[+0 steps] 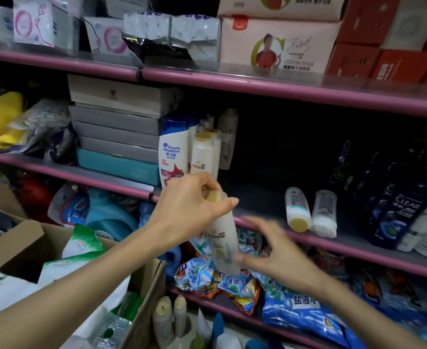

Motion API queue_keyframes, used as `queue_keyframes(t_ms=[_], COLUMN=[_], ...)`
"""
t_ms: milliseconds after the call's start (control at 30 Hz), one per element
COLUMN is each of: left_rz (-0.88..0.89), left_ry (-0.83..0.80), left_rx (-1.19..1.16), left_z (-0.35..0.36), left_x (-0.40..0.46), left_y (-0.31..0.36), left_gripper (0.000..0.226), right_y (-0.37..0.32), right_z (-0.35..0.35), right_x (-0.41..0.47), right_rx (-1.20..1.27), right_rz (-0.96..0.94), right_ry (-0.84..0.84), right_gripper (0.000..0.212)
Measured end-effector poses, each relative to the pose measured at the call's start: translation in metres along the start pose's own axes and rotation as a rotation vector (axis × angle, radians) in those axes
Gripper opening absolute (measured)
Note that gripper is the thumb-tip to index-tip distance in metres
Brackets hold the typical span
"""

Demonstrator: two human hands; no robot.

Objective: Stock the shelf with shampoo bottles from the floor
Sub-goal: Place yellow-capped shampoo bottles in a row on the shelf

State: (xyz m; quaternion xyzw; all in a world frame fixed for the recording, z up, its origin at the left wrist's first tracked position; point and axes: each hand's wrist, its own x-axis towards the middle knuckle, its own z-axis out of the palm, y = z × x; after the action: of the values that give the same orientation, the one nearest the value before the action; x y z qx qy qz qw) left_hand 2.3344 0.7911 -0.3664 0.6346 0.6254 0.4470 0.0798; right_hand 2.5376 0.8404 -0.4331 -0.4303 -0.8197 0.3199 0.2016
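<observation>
Pink-edged shelf carries stock at several levels. Left hand grips a Pantene bottle by its cap end, cap up, held in front of the shelf's front edge. Right hand is blurred, fingers spread and relaxed, just beside the bottle's lower end; contact cannot be told. On the shelf, upright bottles stand left beside stacked boxes. Two bottles lie flat near the front edge. Dark Clear bottles fill the right end. Detergent bags sit on the level below.
</observation>
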Motion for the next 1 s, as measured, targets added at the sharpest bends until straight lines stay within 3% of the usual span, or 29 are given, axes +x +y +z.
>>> queue_keyframes(t_ms=[67, 167, 267, 367, 567, 800, 1000], left_rz=[-0.021, -0.123, -0.170, -0.107, 0.121, 0.110, 0.134], left_ry=[-0.011, -0.134, -0.370, -0.482, -0.324, -0.312, -0.284], left_rx=[-0.082, -0.310, -0.483, -0.439, -0.130, -0.121, -0.299], left_z=[0.001, 0.002, -0.003, -0.005, 0.006, 0.010, 0.014], left_x=[0.003, 0.011, 0.020, 0.025, 0.023, 0.022, 0.011], left_y=[0.004, 0.002, -0.005, -0.011, -0.011, -0.011, -0.019], left_gripper=[0.028, 0.025, 0.020, 0.022, 0.032, 0.042, 0.037], right_y=[-0.008, -0.014, -0.013, -0.013, -0.013, -0.012, -0.015], right_z=[0.026, 0.041, 0.043, 0.045, 0.042, 0.042, 0.040], right_x=[-0.007, -0.010, -0.014, -0.018, -0.020, -0.023, -0.023], right_rx=[0.260, 0.405, 0.548, 0.641, 0.688, 0.734, 0.804], right_rz=[-0.035, -0.015, -0.007, 0.038, 0.077, 0.110, 0.101], right_ry=[-0.092, 0.027, -0.046, -0.086, -0.084, -0.085, -0.087], right_gripper=[0.065, 0.042, 0.044, 0.044, 0.041, 0.044, 0.040])
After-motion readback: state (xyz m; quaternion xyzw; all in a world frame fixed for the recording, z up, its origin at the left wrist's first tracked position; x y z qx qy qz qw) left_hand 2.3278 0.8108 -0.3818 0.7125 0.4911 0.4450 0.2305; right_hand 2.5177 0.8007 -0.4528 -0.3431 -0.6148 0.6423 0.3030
